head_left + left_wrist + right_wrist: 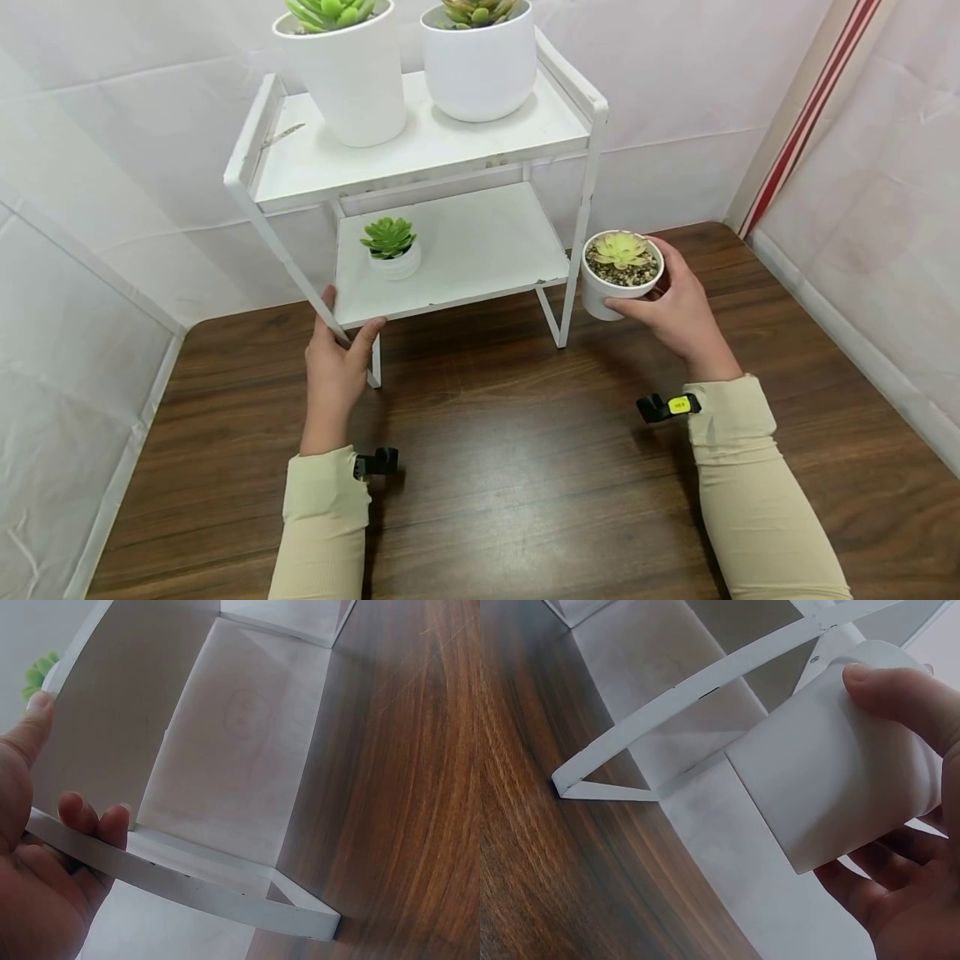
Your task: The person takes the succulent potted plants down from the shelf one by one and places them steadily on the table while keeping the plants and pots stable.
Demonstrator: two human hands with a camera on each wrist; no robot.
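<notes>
My left hand (335,362) grips the white two-tier shelf stand (465,242) at its front left leg. In the left wrist view its fingers (114,825) curl round the white frame bar, with the thumb up at the lower board's edge. My right hand (684,312) holds a succulent in a white pot (600,302), just right of the stand's right leg. That pot (832,765) is raised above the table in the right wrist view, thumb on its near side and fingers beneath. A small green succulent (390,237) in a white pot sits left on the lower board.
On the stand's top board stand two larger white pots, a tall tapered one (352,83) and a rounded one (482,67), both with succulents. The dark wooden table (487,483) meets white sheeting (675,92) behind and at the sides. A red-striped strip (795,133) hangs at the back right corner.
</notes>
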